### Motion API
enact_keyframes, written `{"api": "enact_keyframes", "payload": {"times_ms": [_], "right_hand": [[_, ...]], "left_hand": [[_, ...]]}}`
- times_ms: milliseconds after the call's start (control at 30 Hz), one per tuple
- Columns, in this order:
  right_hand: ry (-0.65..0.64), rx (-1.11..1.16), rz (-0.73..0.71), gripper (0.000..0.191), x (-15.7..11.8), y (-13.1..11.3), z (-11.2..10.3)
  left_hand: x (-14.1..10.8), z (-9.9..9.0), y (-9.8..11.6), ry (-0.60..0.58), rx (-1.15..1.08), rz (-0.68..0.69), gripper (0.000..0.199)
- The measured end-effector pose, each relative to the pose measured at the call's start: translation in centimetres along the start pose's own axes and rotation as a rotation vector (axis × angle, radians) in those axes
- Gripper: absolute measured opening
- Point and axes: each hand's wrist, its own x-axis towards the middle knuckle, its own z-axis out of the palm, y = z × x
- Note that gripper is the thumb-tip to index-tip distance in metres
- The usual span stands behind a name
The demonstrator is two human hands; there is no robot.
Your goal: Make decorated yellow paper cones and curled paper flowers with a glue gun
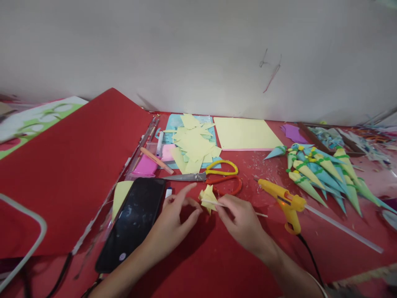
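In the head view, the relation that matters is a crossing: a thin pale stick (215, 203) lies with one end across the front of a folded yellow paper piece (209, 193), its long axis running nearly parallel to the counter's (198, 269) far edge, tail toward the right edge. The right hand (242, 217) has its grip pinched together on the stick, with the paper just beyond those fingertips, on the side toward the counter's left edge. The left hand (176, 215) has thumb and forefinger spread apart, the paper just beside its grip, toward the right edge; whether a fingertip touches it I cannot tell. Both hands are near the paper, well apart from the counter's far edge.
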Motion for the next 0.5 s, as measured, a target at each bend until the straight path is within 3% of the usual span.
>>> {"api": "enact_keyframes", "payload": {"times_ms": [100, 267, 333, 500], "right_hand": [[-0.038, 0.047, -0.072, 0.021, -0.2, -0.26, -0.22], [-0.131, 0.094, -0.184, 0.023, -0.57, -0.7, -0.24], [-0.152, 0.051, -0.204, 0.025, -0.63, -0.77, -0.13], [-0.138, -0.029, -0.17, 0.028, -0.5, -0.76, -0.01]], "left_hand": [[-0.07, -0.44, 0.13, 0.066, -0.014, 0.004, 0.048], [-0.06, -0.43, 0.28, -0.148, -0.034, 0.156, 0.014], [-0.02, -0.26, 0.33, -0.179, -0.064, 0.174, 0.021], [-0.06, -0.18, 0.4, -0.058, -0.253, -0.034, 0.04]]}}
